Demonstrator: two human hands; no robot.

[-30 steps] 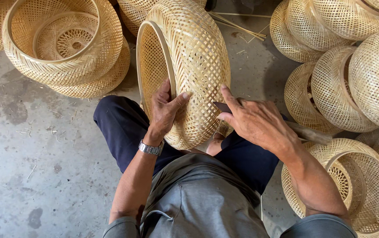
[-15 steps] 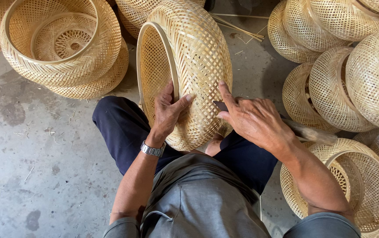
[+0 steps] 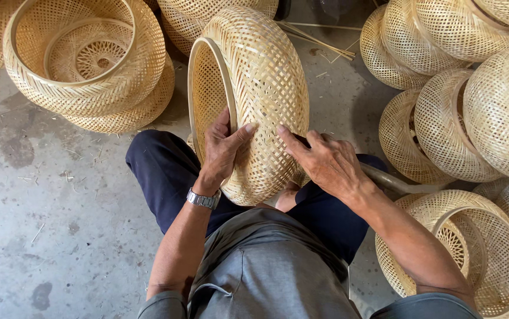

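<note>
View from above my lap, seated on a concrete floor (image 3: 41, 236). The woven bamboo basket (image 3: 266, 88) stands on edge between my knees, its lower curve resting against my dark trousers (image 3: 160, 171), its open mouth and pale rim hoop (image 3: 204, 65) turned toward my left side.

My left hand (image 3: 222, 150) lies against the basket's lower left flank, just below the rim. The fingers reach up along the rim edge, while the thumb is spread wide to the right and presses flat on the outer weave; the hand is half open, bracing the basket rather than closing round it. A metal wristwatch (image 3: 202, 199) sits on that wrist.

My right hand (image 3: 325, 162) meets the basket from the right, low on its outer wall. The forefinger is extended, its tip touching the weave just beside the left thumb tip; the remaining fingers are loosely curled. Something dark shows under this hand, but I cannot tell whether it is gripped.

Surroundings: a stack of similar baskets (image 3: 89, 65) lies on the floor at upper left, well apart from my hands; further baskets (image 3: 473, 106) are piled at right, and one open basket (image 3: 473, 248) sits near my right forearm. Loose bamboo strips (image 3: 316, 38) lie beyond the held basket.
</note>
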